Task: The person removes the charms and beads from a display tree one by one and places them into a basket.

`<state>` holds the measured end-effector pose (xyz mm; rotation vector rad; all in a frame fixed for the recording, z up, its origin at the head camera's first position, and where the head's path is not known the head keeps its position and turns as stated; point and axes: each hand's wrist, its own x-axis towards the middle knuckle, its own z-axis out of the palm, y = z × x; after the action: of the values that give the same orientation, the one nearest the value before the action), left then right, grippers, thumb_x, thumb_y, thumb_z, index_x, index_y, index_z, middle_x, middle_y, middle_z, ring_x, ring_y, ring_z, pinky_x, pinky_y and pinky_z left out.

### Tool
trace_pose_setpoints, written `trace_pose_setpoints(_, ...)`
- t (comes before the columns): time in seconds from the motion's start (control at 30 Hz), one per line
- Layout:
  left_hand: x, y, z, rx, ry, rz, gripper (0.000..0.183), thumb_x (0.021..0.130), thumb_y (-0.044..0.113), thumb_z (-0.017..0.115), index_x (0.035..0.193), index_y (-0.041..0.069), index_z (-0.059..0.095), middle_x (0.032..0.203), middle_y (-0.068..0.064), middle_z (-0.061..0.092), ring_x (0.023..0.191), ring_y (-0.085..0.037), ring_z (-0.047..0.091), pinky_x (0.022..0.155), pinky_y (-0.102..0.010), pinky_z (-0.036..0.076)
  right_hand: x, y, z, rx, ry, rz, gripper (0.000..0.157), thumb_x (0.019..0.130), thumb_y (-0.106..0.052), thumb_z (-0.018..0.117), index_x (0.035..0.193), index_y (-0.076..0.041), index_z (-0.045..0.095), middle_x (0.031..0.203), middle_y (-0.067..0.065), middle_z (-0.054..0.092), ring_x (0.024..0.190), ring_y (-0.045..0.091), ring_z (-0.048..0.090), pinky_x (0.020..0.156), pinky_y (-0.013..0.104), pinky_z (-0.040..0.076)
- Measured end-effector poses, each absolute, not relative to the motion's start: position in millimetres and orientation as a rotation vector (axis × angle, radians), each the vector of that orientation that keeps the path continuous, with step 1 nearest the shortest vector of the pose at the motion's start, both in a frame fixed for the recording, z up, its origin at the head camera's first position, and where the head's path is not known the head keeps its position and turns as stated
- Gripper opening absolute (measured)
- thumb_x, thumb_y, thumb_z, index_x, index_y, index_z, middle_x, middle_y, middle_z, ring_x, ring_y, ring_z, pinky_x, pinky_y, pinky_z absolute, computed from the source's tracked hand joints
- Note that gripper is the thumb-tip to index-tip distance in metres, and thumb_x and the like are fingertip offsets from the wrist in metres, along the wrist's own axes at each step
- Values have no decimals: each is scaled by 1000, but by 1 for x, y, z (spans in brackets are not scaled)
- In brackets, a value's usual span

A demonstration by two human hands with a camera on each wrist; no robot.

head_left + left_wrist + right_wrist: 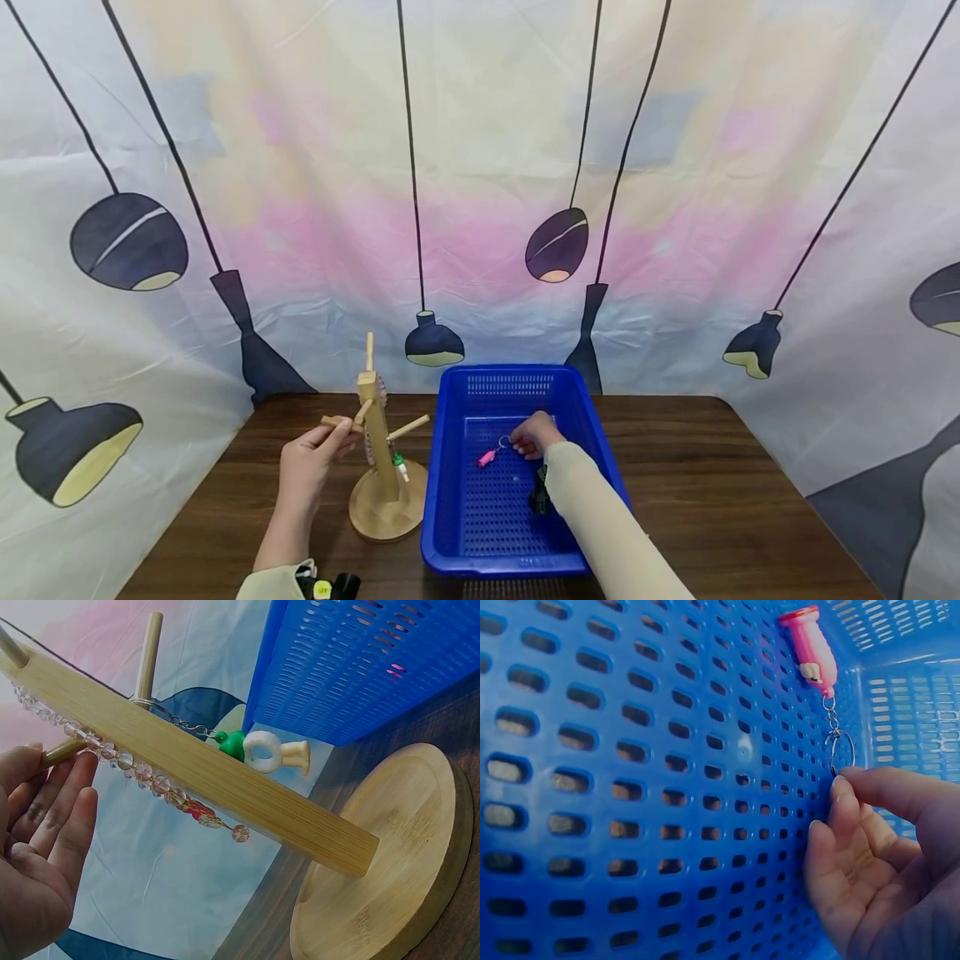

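Inside the blue basket point(432, 508), my right hand point(537, 435) pinches the metal ring of a pink keychain point(487, 457). The right wrist view shows thumb and fingertip on the ring point(843, 754), the pink charm point(812, 649) lying against the mesh floor. To the left stands a wooden stand point(387, 467) with pegs and a round base. My left hand point(315, 454) grips one of its pegs point(61, 752) between thumb and fingers. A beaded bracelet point(142, 774) hangs on that peg side, and a green-and-white keychain point(259, 750) hangs from another peg.
The basket stands right of the wooden stand on a dark wood table point(697, 492). A cloth backdrop point(495, 167) printed with lamps hangs behind the table's far edge. The basket's raised walls surround my right hand.
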<state>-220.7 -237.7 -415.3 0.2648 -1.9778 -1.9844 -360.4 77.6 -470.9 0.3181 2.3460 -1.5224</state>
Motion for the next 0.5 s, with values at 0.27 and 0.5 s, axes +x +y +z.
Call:
trace_pose_setpoints(0.27, -222, -239, -417, 242, -1953, -1997, 26, 101, 20, 68, 81, 36, 73, 74, 23, 73, 77, 8, 72, 73, -13, 61, -358, 71, -469, 344, 2386, -1505, 10, 88, 3, 71, 80, -1, 68, 58, 0, 58, 52, 12, 53, 49, 24, 49)
trace_pose_setpoints(0.5, -221, -238, -418, 235, -1957, -1972, 25, 100, 19, 68, 81, 33, 74, 73, 23, 73, 76, 7, 72, 73, -14, 62, -365, 73, -456, 323, 2382, -1444, 7, 91, 1, 70, 84, -1, 68, 58, -1, 58, 52, 10, 54, 52, 24, 51)
